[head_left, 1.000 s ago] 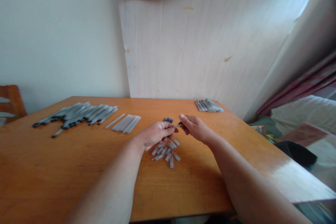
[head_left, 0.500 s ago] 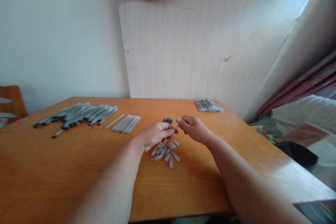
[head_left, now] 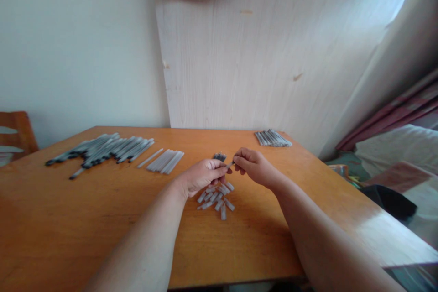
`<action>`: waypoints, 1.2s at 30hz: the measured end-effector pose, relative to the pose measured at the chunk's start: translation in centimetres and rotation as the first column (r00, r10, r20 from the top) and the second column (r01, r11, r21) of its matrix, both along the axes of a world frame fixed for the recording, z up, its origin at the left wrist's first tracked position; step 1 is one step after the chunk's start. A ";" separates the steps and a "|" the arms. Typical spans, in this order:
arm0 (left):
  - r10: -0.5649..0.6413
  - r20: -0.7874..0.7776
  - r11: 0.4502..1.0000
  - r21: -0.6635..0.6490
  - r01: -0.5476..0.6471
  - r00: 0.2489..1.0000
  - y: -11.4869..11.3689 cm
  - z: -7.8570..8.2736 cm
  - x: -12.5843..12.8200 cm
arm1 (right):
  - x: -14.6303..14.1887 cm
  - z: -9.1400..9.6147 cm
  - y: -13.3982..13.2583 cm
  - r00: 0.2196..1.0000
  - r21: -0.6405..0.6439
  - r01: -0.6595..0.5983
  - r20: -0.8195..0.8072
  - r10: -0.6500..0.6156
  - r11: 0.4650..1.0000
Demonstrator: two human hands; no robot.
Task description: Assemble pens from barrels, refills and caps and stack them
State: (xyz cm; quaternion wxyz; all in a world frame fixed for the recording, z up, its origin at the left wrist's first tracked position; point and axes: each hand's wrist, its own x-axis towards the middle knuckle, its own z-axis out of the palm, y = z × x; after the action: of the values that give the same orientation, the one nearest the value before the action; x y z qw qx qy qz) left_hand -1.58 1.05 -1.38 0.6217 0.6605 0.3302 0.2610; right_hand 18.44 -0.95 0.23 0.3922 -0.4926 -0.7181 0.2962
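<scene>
My left hand (head_left: 201, 174) and my right hand (head_left: 253, 165) meet above the middle of the orange wooden table (head_left: 102, 219). Both are closed in a pinch on one small grey pen part (head_left: 230, 164) held between their fingertips. Right under the hands lies a small heap of short grey caps (head_left: 216, 196). A few dark short pieces (head_left: 219, 157) lie just behind the left hand's knuckles.
A big pile of grey pens (head_left: 99, 148) lies at the far left, with a row of pale tubes (head_left: 164, 161) beside it. Another bundle of pens (head_left: 273, 138) sits at the far right corner. A wooden chair (head_left: 15, 132) stands left; bedding lies right.
My right hand has drawn a little closer to the left hand, so less of the small part shows between them. The piles on the table have not moved.
</scene>
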 end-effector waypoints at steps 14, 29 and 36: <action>0.015 0.010 0.999 -0.041 -0.015 1.000 -0.2 0.1 0.1 | 0.1 -0.4 0.4 1.000 0.021 0.008 0.010 -0.008 1.000; 0.029 -0.001 0.998 -0.047 -0.029 1.000 -0.2 0.2 0.1 | 0.0 -0.6 0.6 0.999 0.034 0.024 0.030 -0.025 0.999; 0.028 -0.015 0.999 -0.026 -0.028 1.000 -0.1 0.0 0.0 | 0.0 -0.4 0.2 0.996 0.016 0.021 0.081 -0.022 1.000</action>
State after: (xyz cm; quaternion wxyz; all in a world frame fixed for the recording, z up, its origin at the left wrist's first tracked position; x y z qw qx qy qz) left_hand -1.58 0.92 -1.35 0.6240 0.6497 0.3473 0.2606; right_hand 18.48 -0.72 -0.21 0.3696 -0.5091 -0.7303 0.2662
